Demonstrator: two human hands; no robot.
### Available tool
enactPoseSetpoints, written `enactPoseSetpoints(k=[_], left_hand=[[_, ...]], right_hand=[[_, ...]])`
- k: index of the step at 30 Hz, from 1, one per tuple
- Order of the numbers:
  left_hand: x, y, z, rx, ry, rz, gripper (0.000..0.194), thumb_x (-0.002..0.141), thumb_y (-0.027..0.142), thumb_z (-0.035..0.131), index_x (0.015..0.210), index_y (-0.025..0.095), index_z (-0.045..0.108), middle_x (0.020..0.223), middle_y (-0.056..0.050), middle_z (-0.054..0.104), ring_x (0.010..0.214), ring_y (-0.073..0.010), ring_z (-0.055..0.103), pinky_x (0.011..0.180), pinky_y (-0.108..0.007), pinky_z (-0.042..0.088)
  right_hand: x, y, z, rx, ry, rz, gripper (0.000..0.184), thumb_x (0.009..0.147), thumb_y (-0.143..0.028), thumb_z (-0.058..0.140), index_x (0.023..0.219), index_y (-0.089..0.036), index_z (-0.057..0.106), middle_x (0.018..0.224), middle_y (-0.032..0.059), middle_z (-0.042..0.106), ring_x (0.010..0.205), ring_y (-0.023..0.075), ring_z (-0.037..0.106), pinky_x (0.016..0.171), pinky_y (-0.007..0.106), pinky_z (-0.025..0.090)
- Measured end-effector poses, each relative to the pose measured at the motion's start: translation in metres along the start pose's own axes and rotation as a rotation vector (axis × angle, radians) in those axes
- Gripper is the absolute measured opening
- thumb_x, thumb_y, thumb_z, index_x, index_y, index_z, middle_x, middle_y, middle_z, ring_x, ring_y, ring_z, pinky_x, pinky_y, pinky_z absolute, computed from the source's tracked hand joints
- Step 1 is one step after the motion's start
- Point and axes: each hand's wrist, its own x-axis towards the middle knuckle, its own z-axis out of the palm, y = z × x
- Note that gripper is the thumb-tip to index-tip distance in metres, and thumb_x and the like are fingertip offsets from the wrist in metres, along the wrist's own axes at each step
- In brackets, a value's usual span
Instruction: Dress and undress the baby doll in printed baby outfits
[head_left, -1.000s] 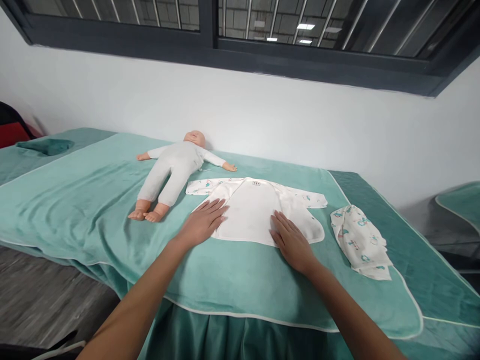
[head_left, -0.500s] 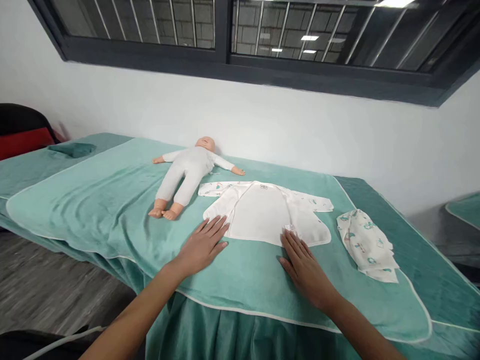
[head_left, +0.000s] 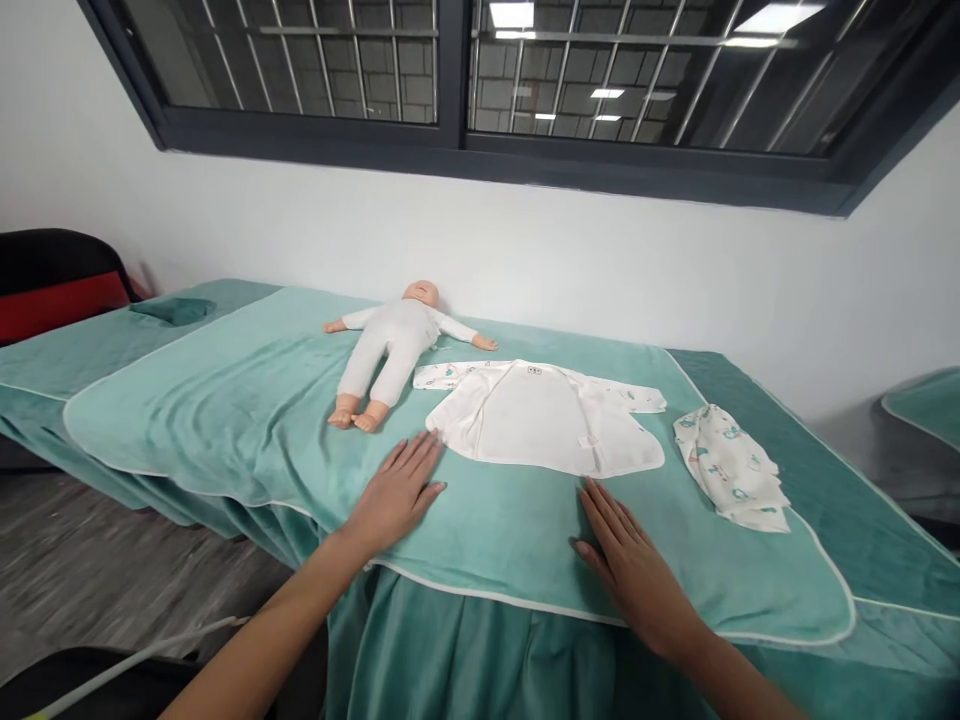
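A white baby shirt with printed sleeves lies spread open on a pale green blanket. My left hand rests flat on the blanket, its fingertips by the shirt's lower left corner. Fingers stretched out, my right hand lies just below the shirt's bottom edge, its fingertips at the hem. Neither hand holds anything. Behind the shirt, to the left, a baby doll in white lies on its back with arms spread. A folded printed baby garment sits to the right of the shirt.
The blanket covers a bed with a darker green cover against a white wall. A barred window is above. At the far left stands a black and red chair. A pale cable runs at lower left.
My right hand has slid back off the shirt's hem toward me. My left hand has drawn slightly away from the shirt's corner. The view has tilted up a little.
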Motion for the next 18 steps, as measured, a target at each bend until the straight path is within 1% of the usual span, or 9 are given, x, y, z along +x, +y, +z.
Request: enactPoseSetpoints(k=[2, 4, 6, 8, 9, 11, 14, 16, 18], left_hand=[[0.003, -0.016, -0.006, 0.029, 0.051, -0.089, 0.069, 0.102, 0.049, 0.036, 0.16, 0.013, 0.024, 0.166, -0.013, 0.027, 0.155, -0.027, 0.023, 0.123, -0.048, 0.028], [0.011, -0.036, -0.014, 0.067, 0.104, -0.175, 0.07, 0.102, 0.049, 0.035, 0.16, 0.011, 0.023, 0.167, -0.015, 0.023, 0.156, -0.0295, 0.018, 0.125, -0.051, 0.024], [0.022, -0.059, -0.023, 0.09, 0.144, -0.279, 0.068, 0.102, 0.046, 0.034, 0.159, 0.01, 0.024, 0.168, -0.016, 0.019, 0.157, -0.0312, 0.015, 0.125, -0.053, 0.02], [0.035, -0.081, -0.031, 0.07, 0.152, -0.415, 0.07, 0.101, 0.045, 0.036, 0.159, 0.008, 0.024, 0.168, -0.018, 0.017, 0.157, -0.033, 0.015, 0.124, -0.054, 0.022], [0.042, -0.092, -0.034, 0.042, 0.136, -0.485, 0.071, 0.1, 0.045, 0.038, 0.158, 0.007, 0.024, 0.168, -0.02, 0.016, 0.156, -0.0342, 0.016, 0.123, -0.054, 0.025], [0.058, -0.112, -0.038, -0.046, 0.058, -0.614, 0.077, 0.096, 0.049, 0.044, 0.157, 0.005, 0.025, 0.167, -0.024, 0.017, 0.155, -0.0375, 0.02, 0.12, -0.054, 0.03], [0.081, -0.138, -0.04, -0.223, -0.047, -0.756, 0.087, 0.091, 0.057, 0.052, 0.158, 0.009, 0.025, 0.167, -0.024, 0.017, 0.151, -0.0413, 0.027, 0.116, -0.054, 0.036], [0.097, -0.156, -0.037, -0.343, -0.036, -0.782, 0.092, 0.088, 0.059, 0.054, 0.16, 0.011, 0.021, 0.167, -0.023, 0.019, 0.15, -0.0397, 0.032, 0.115, -0.052, 0.038], [0.112, -0.174, -0.032, -0.431, 0.046, -0.776, 0.095, 0.085, 0.06, 0.058, 0.159, 0.011, 0.023, 0.163, -0.022, 0.03, 0.146, -0.0373, 0.039, 0.114, -0.047, 0.04]], right_hand=[[0.004, -0.001, -0.004, 0.043, -0.002, 0.029, 0.072, 0.104, -0.045, 0.04, 0.164, -0.022, 0.007, 0.167, 0.0113, 0.025, 0.153, 0.0281, 0.028, 0.119, 0.052, 0.039], [0.018, -0.004, -0.009, 0.099, 0.005, 0.052, 0.069, 0.105, -0.045, 0.039, 0.163, -0.021, 0.013, 0.166, 0.0119, 0.026, 0.153, 0.0278, 0.027, 0.12, 0.052, 0.037], [0.044, -0.009, -0.014, 0.173, 0.011, 0.059, 0.065, 0.104, -0.047, 0.037, 0.162, -0.021, 0.02, 0.166, 0.0119, 0.027, 0.154, 0.0273, 0.026, 0.122, 0.052, 0.034], [0.083, -0.016, -0.018, 0.271, 0.0, 0.066, 0.063, 0.104, -0.049, 0.036, 0.16, -0.021, 0.028, 0.166, 0.0107, 0.028, 0.154, 0.0266, 0.025, 0.123, 0.052, 0.031], [0.108, -0.02, -0.019, 0.326, -0.011, 0.078, 0.062, 0.104, -0.051, 0.035, 0.159, -0.021, 0.03, 0.165, 0.0101, 0.03, 0.153, 0.0264, 0.026, 0.124, 0.051, 0.031], [0.167, -0.027, -0.016, 0.432, -0.038, 0.144, 0.064, 0.102, -0.055, 0.036, 0.157, -0.021, 0.034, 0.165, 0.0093, 0.032, 0.152, 0.0266, 0.029, 0.124, 0.049, 0.029], [0.273, -0.035, 0.002, 0.547, -0.034, 0.228, 0.066, 0.101, -0.056, 0.037, 0.156, -0.02, 0.036, 0.162, 0.0104, 0.038, 0.15, 0.0286, 0.034, 0.123, 0.049, 0.03], [0.345, -0.037, 0.021, 0.58, -0.037, 0.235, 0.065, 0.101, -0.054, 0.036, 0.154, -0.017, 0.038, 0.159, 0.0138, 0.041, 0.149, 0.0308, 0.036, 0.122, 0.05, 0.031], [0.412, -0.038, 0.043, 0.58, -0.028, 0.229, 0.069, 0.1, -0.054, 0.035, 0.154, -0.011, 0.035, 0.157, 0.0188, 0.042, 0.147, 0.0329, 0.038, 0.12, 0.05, 0.031]])
